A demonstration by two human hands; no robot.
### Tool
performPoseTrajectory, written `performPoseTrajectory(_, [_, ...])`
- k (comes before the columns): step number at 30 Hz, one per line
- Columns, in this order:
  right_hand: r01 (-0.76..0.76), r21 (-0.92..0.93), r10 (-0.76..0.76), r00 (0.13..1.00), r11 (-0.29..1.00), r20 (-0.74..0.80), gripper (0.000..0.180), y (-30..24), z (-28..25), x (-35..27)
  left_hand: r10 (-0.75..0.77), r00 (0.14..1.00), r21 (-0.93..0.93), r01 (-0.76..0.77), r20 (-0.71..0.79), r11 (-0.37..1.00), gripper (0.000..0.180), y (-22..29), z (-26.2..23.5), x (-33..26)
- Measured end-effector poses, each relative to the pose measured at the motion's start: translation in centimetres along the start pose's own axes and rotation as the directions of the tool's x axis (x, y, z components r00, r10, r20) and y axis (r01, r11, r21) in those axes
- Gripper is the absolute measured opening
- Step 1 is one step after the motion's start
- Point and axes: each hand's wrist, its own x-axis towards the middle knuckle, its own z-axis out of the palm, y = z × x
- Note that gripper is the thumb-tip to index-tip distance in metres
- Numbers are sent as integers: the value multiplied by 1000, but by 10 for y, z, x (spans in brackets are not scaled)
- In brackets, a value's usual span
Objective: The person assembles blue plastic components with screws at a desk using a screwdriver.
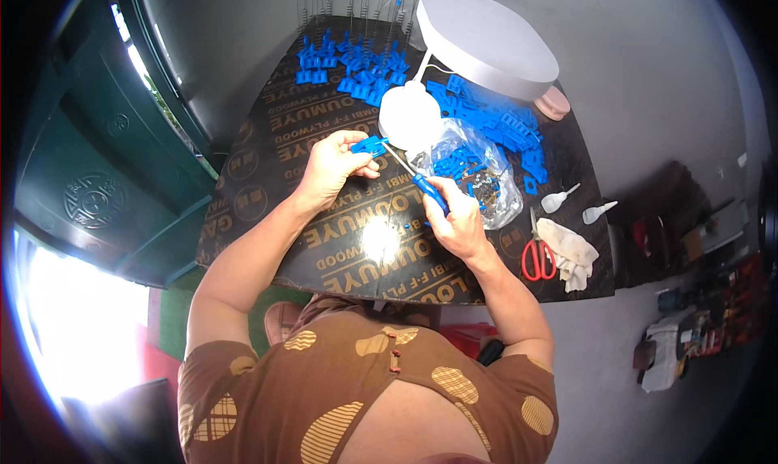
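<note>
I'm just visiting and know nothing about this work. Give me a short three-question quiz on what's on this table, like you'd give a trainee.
1. True or false: the left hand holds a small blue plastic part.
2. What does the right hand hold? A) red scissors B) a blue-handled screwdriver C) a white cloth
3. Fill in: the red scissors lie beside the white ____.

Key
1. True.
2. B, the blue-handled screwdriver, its tip toward the part.
3. Cloth, at the right of the table, near the clear plastic bag.

Clear plastic bag of blue parts — mid-table, beside right hand
</note>
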Motion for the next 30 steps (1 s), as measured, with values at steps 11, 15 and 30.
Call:
performPoseTrajectory(11, [44,-97,-37,997,994,71,21,-7,0,-2,-13,1000,-31,13,-13,999,38,-1,0,-1])
performPoseTrajectory(15, [28,-116,-18,996,993,91,21,-9,-1,-2,-17,1000,-34,16,-15,999,37,-1,0,0])
performPoseTrajectory(30, [20,-125,-6,994,992,110,20,-9,3,-1,3,1000,-28,-4,-17,1000,36,0,2,-1])
